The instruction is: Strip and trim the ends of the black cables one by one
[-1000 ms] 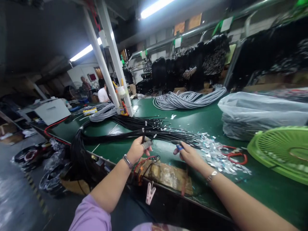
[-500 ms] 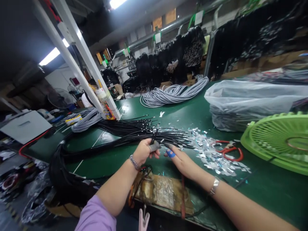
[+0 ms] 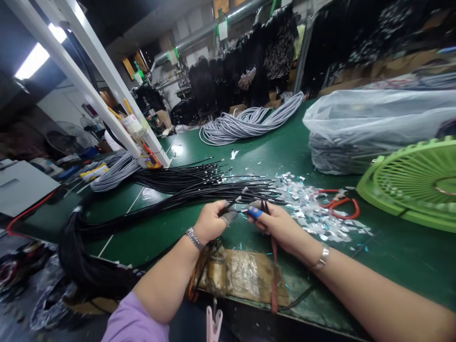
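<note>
My left hand is closed, pinching a black cable whose pale end points up and to the right. Facing it a short gap away, my right hand, with blue tape on a digit, is closed on thin dark strands. Whether those strands are cable I cannot tell. Small pale and teal bits show between the fingertips. Just behind both hands lies a long bundle of black cables, their ends fanned toward the right. Grey coverings sit on some fingertips.
Silvery foil scraps and red-handled scissors lie right of my hands. Further right are a green fan and a clear plastic bag. Grey cable coils lie behind. A taped board sits at the table's front edge.
My right hand has closed and now holds dark strands; before, its fingers were extended. The dark strands that rose from my left hand no longer show there. The view has shifted slightly.
</note>
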Tool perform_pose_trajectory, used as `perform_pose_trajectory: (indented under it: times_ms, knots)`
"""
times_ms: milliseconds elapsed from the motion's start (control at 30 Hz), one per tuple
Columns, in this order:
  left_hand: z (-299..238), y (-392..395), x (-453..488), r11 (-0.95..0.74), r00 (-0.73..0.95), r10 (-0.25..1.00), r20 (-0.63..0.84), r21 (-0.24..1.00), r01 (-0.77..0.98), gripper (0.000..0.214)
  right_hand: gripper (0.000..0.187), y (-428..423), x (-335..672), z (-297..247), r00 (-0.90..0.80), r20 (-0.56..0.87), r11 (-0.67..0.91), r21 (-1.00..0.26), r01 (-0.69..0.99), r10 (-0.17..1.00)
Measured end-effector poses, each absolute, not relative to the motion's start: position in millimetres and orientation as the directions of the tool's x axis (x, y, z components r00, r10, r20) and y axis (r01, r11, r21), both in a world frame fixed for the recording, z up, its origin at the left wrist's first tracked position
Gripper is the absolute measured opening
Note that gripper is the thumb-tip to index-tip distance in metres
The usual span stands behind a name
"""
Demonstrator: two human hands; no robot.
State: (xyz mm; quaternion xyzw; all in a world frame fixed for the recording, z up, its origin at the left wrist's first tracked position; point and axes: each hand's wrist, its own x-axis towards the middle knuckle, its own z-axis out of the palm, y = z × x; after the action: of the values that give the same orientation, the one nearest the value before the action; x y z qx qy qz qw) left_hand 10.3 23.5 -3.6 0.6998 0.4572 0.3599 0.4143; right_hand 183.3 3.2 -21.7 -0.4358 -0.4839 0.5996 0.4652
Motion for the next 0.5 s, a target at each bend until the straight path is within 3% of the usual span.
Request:
perform_pose_trajectory:
  times_ms: [200, 367, 500]
  knots:
    - [2, 24, 14, -0.057, 0.391, 0.920, -0.028, 0.977, 0.204, 0.038, 0.045, 2, 183, -23, -0.246, -0.075, -0.128, -0.970, -0.207, 0.966]
    - [8, 22, 14, 0.074, 0.426, 0.893, -0.146, 0.981, 0.181, 0.045, 0.043, 2, 184, -21, -0.230, -0.035, -0.069, -0.987, -0.143, 0.973]
    - [8, 22, 11, 0.098, 0.480, 0.861, -0.169, 0.981, 0.168, 0.049, 0.039, 2, 185, -18, -0.264, -0.113, -0.139, -0.987, -0.081, 0.958]
